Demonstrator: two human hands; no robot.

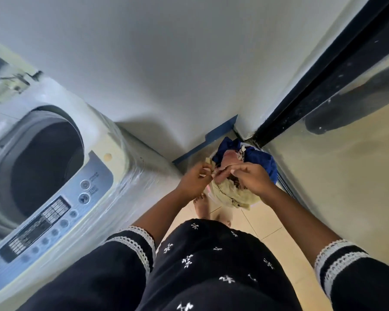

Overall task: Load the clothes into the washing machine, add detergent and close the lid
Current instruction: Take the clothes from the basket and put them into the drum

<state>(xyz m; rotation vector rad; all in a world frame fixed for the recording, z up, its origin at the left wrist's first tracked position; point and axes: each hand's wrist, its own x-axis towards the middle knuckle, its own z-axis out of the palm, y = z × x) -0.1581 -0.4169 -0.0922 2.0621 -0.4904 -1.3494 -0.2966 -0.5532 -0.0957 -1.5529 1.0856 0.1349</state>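
A top-loading washing machine [54, 176] stands at the left, its lid raised and its dark drum open. A pile of clothes [240, 194] sits on the floor in the corner ahead, with a blue garment [263, 160] on top and a pale yellowish one below. My left hand [194, 180] and my right hand [252, 178] are together just above the pile. Both pinch a small piece of pale cloth [220, 173] between their fingers. No detergent is in view.
The machine's control panel [52, 218] with several round buttons faces me. A white wall runs behind. A dark-framed sliding door [312, 86] stands at the right. Beige floor tiles [267, 227] and my bare feet [202, 205] lie below the hands.
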